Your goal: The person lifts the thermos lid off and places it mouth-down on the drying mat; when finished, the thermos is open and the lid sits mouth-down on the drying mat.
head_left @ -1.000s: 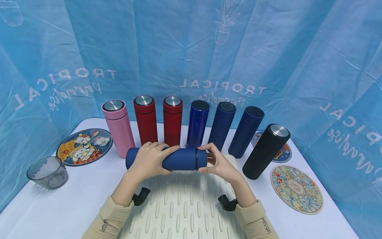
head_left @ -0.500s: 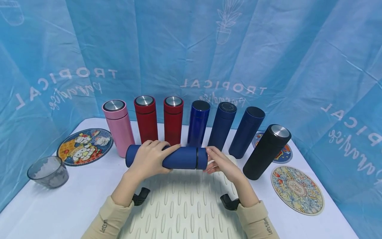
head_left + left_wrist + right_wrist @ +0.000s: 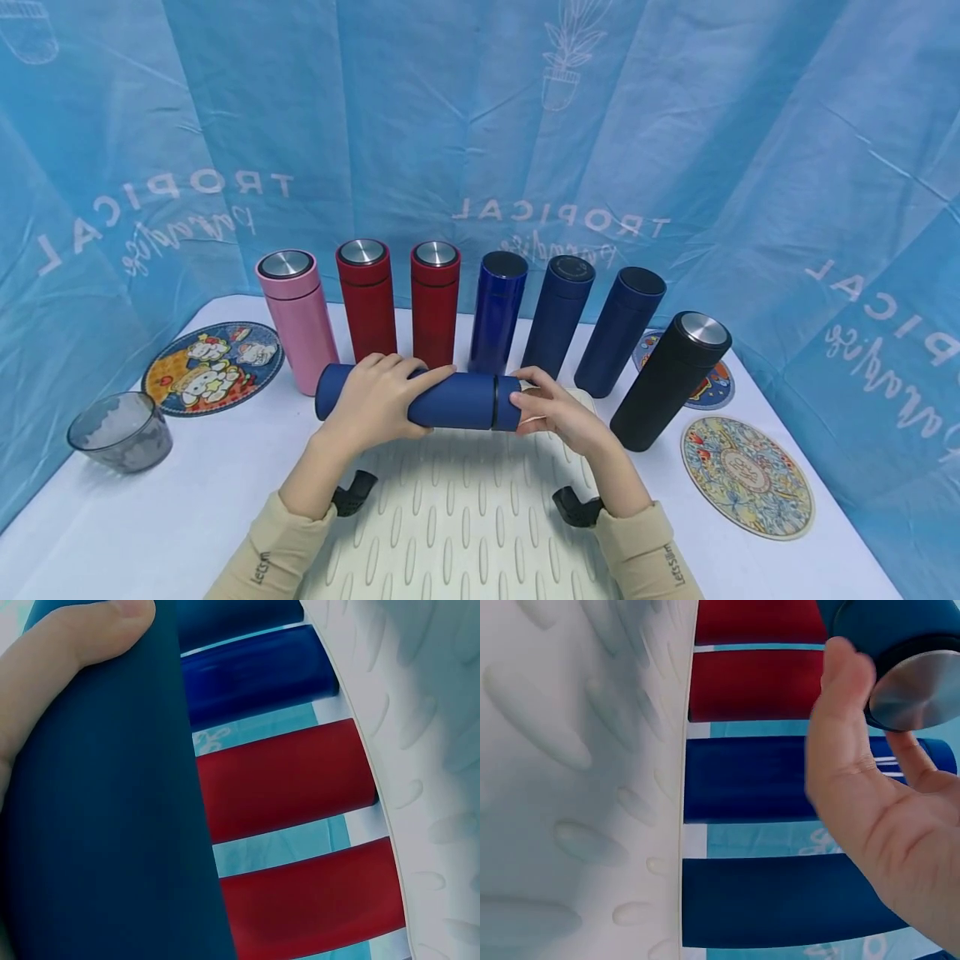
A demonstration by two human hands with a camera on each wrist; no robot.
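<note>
While my left hand (image 3: 377, 400) curls round the level blue bottle (image 3: 453, 401) at mid-frame, my right hand (image 3: 561, 417) pinches its lid (image 3: 506, 408) by thumb and fingers; a slack left grip could let it slip against 2 red bottles (image 3: 434, 308) behind.

Beyond held flask (image 3: 453, 402): flask row (image 3: 497, 312), obstructing.
Outside right hand (image 3: 564, 417): black flask (image 3: 663, 387).
Nearside: room above ribbed board (image 3: 456, 517).

So the right hand (image 3: 558, 417) has changed its hold: a second ago the thumb sat under the cap (image 3: 505, 413), now it's up on the near side, closer to the end. The blue bottle (image 3: 457, 402) tilts a bit too, cap end slightly lower than before
</note>
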